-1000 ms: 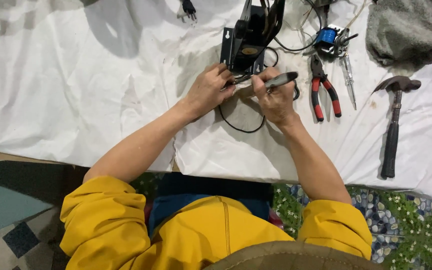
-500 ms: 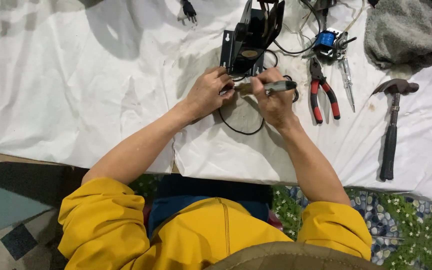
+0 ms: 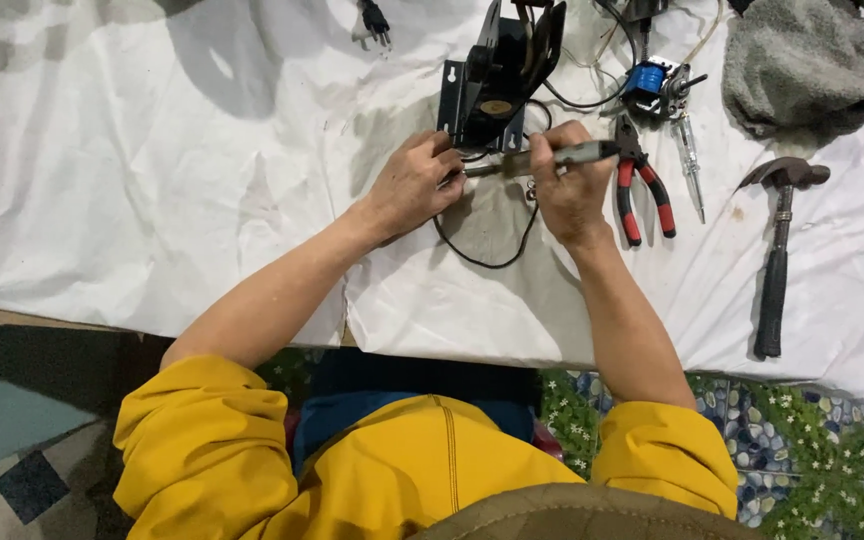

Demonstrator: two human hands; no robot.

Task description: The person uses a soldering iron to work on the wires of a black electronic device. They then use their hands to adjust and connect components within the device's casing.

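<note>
Head view — right hand [image 3: 570,190] grips screwdriver [image 3: 552,158], left hand [image 3: 414,185] pinches wire [image 3: 482,262] — cloth [image 3: 152,180] leftward.

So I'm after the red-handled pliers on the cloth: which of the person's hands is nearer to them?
Right. The right hand grips a grey tool just beside the pliers; the left hand sits farther off, past the right hand.

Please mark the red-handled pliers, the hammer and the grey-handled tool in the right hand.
red-handled pliers [image 3: 642,190]: head view, on the upper part of the red grips.
hammer [image 3: 774,280]: head view, middle of the dark handle.
grey-handled tool [image 3: 582,152]: head view, on the grey handle sticking out of the right hand [image 3: 570,185].
</note>
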